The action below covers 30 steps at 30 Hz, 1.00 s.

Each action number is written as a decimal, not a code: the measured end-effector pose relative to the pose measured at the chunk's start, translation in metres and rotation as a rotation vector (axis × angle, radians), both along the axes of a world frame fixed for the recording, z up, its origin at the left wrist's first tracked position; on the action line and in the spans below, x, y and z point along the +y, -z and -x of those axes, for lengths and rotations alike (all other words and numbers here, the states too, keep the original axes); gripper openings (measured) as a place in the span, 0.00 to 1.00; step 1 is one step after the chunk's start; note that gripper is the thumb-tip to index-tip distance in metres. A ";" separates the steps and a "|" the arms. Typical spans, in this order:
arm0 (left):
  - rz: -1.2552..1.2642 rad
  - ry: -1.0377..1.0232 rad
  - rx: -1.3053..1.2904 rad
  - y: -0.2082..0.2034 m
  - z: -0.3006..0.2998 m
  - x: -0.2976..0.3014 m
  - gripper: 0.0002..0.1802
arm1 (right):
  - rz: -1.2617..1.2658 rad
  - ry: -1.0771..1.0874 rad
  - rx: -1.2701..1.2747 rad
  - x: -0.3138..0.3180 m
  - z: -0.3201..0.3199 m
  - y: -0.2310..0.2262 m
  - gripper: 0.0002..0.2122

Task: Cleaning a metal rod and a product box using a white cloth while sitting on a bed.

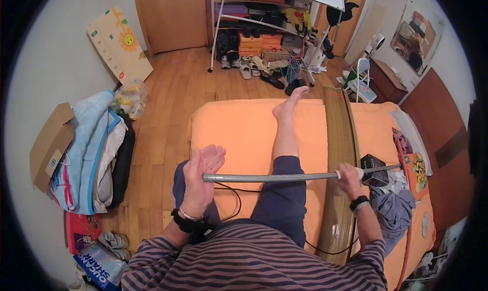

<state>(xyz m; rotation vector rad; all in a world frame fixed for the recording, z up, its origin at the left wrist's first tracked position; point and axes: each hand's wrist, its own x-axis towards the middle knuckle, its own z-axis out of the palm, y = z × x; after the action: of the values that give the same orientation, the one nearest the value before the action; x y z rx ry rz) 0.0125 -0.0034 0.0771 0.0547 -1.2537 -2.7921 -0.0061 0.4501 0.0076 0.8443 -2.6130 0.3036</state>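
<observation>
A long grey pole (269, 178), slightly curved, runs level across my lap, passing over a rolled mat (339, 131). My right hand (349, 180) is wrapped round it, with white collars showing on both sides of the fist. From there the pole carries on past a black box (374, 169) on the bed. Its left end meets the palm side of my left hand (199, 173). The fingers of that hand are stretched out, not curled round the pole. I sit on a bed with an orange sheet (239, 123), one leg stretched forward.
Crumpled grey clothes (394, 202) lie on the bed at right, near the wooden headboard (437, 138). On the floor at left are folded blankets (91, 143) and a cardboard box (51, 143). Shoes (251, 67) and a shelf (264, 16) stand at the far side. A black cable (239, 202) crosses the bed.
</observation>
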 end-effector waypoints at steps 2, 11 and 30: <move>0.113 0.051 0.008 0.001 -0.002 0.003 0.34 | -0.027 0.122 -0.079 0.013 -0.001 0.010 0.13; 0.109 0.004 -0.066 0.000 -0.011 0.008 0.31 | 0.140 -0.300 -0.061 -0.279 -0.007 -0.066 0.15; 0.151 0.139 -0.032 0.005 -0.008 0.020 0.29 | -0.023 -0.089 -0.159 0.004 0.003 -0.001 0.09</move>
<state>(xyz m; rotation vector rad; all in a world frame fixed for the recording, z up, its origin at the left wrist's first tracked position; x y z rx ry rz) 0.0203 0.0164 0.0718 0.0033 -1.5283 -2.8096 -0.0091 0.4541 0.0085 0.9829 -2.7339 0.3804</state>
